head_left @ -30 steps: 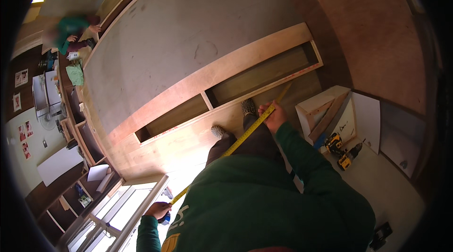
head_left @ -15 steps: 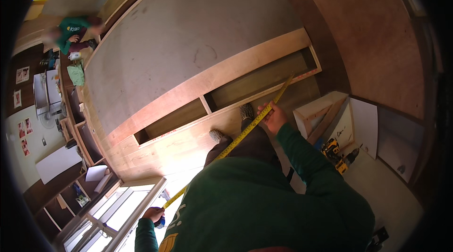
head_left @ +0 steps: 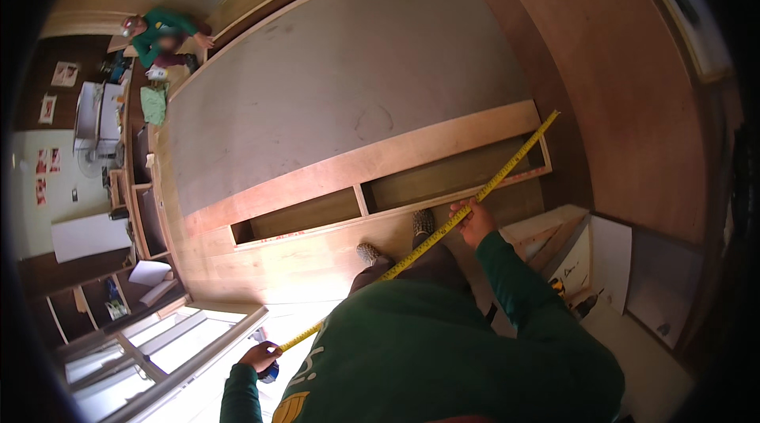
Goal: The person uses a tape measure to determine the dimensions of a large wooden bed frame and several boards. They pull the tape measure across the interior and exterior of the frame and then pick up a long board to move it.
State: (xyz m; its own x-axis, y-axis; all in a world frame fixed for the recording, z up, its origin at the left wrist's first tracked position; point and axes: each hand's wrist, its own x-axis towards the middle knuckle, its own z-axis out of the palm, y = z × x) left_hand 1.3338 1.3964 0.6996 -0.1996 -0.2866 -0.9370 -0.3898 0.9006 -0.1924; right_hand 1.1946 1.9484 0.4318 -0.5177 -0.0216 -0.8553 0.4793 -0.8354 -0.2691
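A yellow tape measure blade (head_left: 431,241) runs diagonally across the front of my body. My left hand (head_left: 260,355), low at the left, is closed on the dark blue tape measure case (head_left: 270,373), where the blade comes out. With closed fingers my right hand (head_left: 473,222) grips the blade farther along. Beyond that hand the blade's free end reaches up and right, over the right end of a low wooden frame (head_left: 443,199). From this view I cannot tell whether the end touches the frame or the brown panel behind it.
A grey board (head_left: 348,59) fills the platform beyond the frame. Another person (head_left: 162,36) crouches at its far left corner. At right stand a tall wooden panel (head_left: 633,66) and an open cabinet (head_left: 586,257) with a power drill (head_left: 587,305). A bright window (head_left: 170,336) is at lower left.
The view has shifted. The blade's free end has swung right, with a longer stretch showing past my right hand. The other person's arm now reaches toward the platform edge.
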